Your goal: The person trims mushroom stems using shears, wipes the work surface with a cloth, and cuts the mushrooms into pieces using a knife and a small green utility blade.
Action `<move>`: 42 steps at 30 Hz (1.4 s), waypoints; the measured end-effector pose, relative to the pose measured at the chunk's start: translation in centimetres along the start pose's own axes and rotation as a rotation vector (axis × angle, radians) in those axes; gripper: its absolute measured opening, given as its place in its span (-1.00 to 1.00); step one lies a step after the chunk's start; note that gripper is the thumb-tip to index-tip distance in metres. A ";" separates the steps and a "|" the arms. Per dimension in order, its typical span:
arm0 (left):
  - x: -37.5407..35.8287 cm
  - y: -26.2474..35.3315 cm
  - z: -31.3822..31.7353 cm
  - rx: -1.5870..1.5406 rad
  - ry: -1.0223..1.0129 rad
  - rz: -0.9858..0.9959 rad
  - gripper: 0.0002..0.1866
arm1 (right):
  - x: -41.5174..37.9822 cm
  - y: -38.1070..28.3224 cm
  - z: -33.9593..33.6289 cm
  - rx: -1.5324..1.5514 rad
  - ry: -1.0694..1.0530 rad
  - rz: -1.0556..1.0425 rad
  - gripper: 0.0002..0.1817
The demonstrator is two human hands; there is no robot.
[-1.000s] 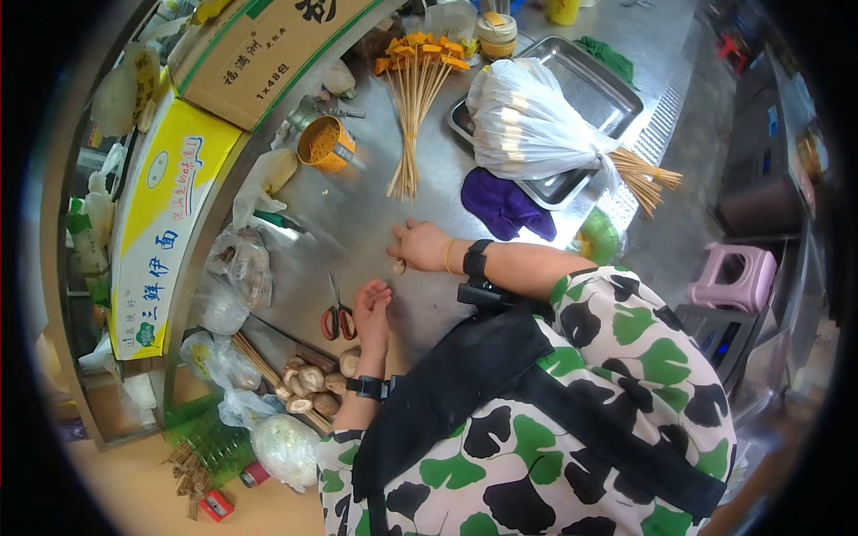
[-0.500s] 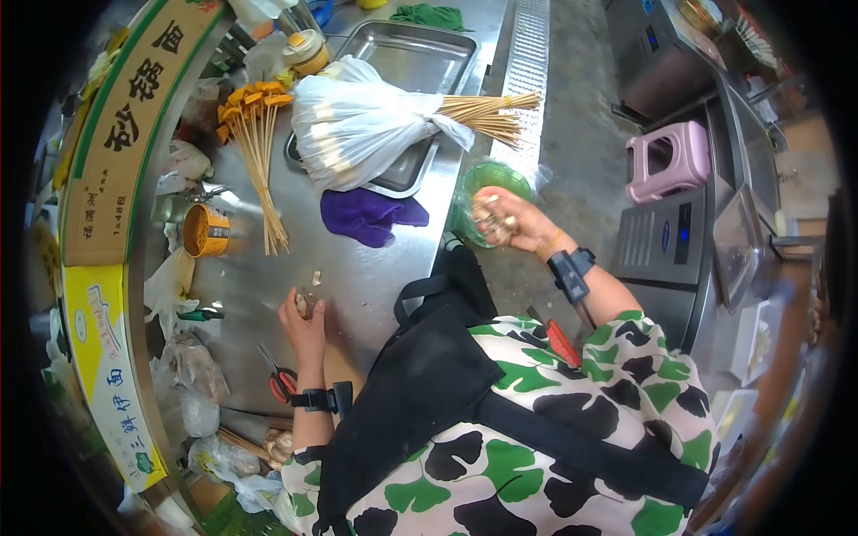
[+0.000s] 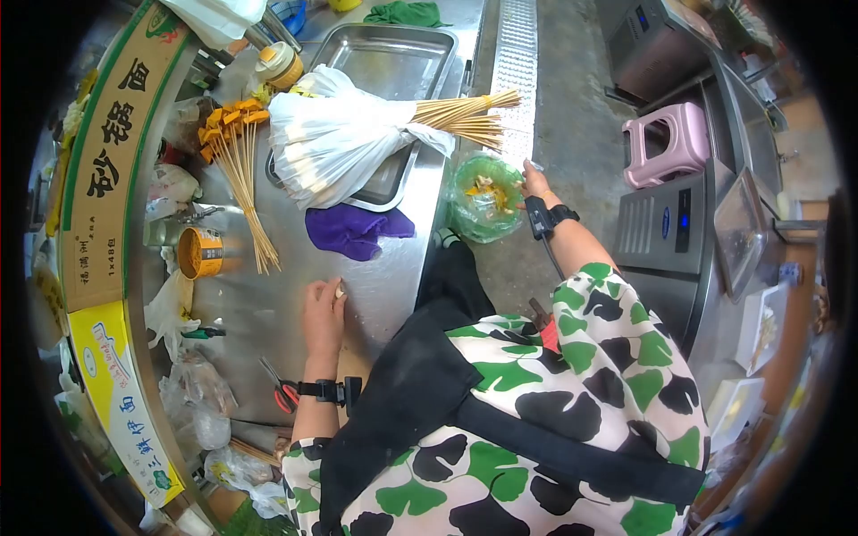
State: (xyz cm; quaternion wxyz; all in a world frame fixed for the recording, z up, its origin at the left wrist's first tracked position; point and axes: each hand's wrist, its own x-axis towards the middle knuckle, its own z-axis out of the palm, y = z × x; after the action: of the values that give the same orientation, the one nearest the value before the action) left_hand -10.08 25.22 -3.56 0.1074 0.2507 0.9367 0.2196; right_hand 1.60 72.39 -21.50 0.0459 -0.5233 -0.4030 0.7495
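Note:
My left hand (image 3: pixel 323 314) is over the steel worktop (image 3: pixel 259 335), its fingers closed with a small pale scrap (image 3: pixel 340 292) at the tips. My right hand (image 3: pixel 535 183) is beside the rim of a bin lined with a green plastic bag (image 3: pixel 483 228), fingers apart and nothing seen in them. Inside the bag lie yellow and pale scraps (image 3: pixel 485 190). Beyond my left hand a purple cloth (image 3: pixel 353 232) is crumpled on the worktop. Red-handled scissors (image 3: pixel 286 395) rest beside my left wrist.
A white plastic bag bundled around wooden skewers (image 3: pixel 335 134) lies across a steel tray (image 3: pixel 438 40). Skewers with orange pieces (image 3: pixel 241 179) and an orange tub (image 3: pixel 199 253) are on the left. A pink stool (image 3: pixel 666 147) is at the right.
My right hand has let go of the pale-brown pieces it held over the green bag and moved to the bag's right side. My left hand has shifted slightly right.

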 end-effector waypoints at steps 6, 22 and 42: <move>1.1 1.8 -0.3 -0.197 -0.045 0.048 -0.62 | -7.3 2.7 6.1 0.261 -0.447 0.317 -0.65; 1.6 8.7 -2.5 -0.290 -0.257 0.533 -0.49 | -18.4 4.7 10.7 0.572 -0.839 0.729 -0.64; -19.6 -10.6 -1.1 0.114 0.541 -0.761 -0.36 | -20.6 3.5 29.2 -1.530 -0.415 -1.459 -0.09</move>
State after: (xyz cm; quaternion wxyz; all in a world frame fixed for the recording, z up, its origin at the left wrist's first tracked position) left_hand 1.80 6.39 -5.75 -0.0816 -0.1712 0.9670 0.1701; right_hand -11.92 43.69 -4.72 0.0733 0.0909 -0.9795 0.1644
